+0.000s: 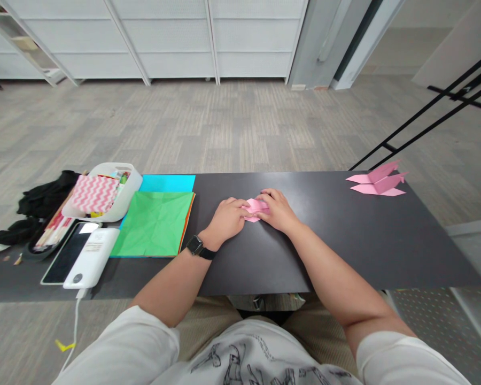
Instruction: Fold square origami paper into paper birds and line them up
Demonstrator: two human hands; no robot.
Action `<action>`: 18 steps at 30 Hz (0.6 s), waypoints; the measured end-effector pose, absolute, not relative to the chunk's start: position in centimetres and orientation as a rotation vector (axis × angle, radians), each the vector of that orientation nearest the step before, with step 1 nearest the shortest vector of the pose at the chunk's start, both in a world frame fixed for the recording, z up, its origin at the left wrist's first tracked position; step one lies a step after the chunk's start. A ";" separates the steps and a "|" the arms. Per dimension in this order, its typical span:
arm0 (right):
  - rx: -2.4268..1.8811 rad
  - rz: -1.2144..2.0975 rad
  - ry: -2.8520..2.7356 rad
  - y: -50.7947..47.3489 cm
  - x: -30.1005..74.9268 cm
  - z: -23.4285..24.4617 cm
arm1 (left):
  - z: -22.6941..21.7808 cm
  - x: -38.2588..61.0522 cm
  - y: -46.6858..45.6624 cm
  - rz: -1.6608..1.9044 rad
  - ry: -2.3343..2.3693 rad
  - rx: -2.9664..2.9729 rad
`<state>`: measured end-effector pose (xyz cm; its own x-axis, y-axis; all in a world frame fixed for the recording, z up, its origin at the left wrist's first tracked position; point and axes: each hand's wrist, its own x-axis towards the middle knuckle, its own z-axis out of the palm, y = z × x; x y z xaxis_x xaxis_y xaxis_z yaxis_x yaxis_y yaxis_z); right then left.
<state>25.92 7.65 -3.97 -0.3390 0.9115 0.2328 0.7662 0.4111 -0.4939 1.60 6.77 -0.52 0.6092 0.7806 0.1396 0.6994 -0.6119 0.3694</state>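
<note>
A small folded pink paper (255, 207) lies on the black table (344, 240) in front of me. My left hand (226, 218), with a black watch on the wrist, has its fingers curled and pressed on the paper's left side. My right hand (277, 209) covers the paper's right side, fingers bent down onto it. Both hands pinch or press the same piece; most of it is hidden under the fingers.
A stack of coloured sheets, green (154, 224) on top and blue (167, 183) behind, lies left of my hands. Further left are a white tray (125, 199) with patterned paper, a phone (69, 253), a white power bank (91, 258) and black cloth (44, 198). Folded pink paper shapes (379, 183) sit far right.
</note>
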 end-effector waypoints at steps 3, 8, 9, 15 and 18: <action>-1.542 0.436 -2.202 7.7 26.2 -4.3 | -0.5 1.6 6.7 0.420 1.197 2.559; -1.661 0.512 -2.208 7.9 27.5 -4.5 | -0.5 1.7 6.6 0.444 1.191 2.565; -1.677 0.525 -2.204 7.9 27.9 -4.5 | -0.5 1.7 6.5 0.451 1.189 2.568; -1.679 0.576 -2.203 8.5 30.2 -4.6 | -0.3 1.8 6.4 0.442 1.169 2.574; -1.573 0.582 -2.187 8.8 31.0 -4.4 | -0.1 1.8 6.1 0.427 1.171 2.596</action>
